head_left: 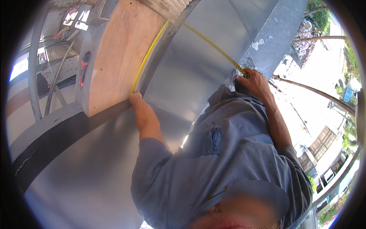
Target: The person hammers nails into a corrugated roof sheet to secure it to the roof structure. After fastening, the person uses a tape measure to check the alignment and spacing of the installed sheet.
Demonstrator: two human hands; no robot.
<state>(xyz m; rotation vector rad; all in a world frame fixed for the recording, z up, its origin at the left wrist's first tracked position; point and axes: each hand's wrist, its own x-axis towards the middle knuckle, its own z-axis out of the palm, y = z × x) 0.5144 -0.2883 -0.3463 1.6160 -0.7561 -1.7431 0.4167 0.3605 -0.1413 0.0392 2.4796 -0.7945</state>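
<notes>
A yellow tape measure (213, 45) is drawn out between my two hands. Its blade runs from my left hand (135, 97) up along the edge of a reddish plywood board (120, 49), bends at the corrugated piece at the top, and comes back down across a grey metal sheet (183, 65). My left hand is closed on the blade's near end, at the board's lower right corner. The fingers of my right hand (254, 82) wrap round the tape's case, which they mostly hide, beside the grey ledge at the right.
Left of the board, a red and black hand tool (84, 68) rests on a grey frame. Metal bars (34, 72) curve at the far left. A grey concrete ledge (272, 42) runs along the right, with poles and a bright outdoor drop beyond it.
</notes>
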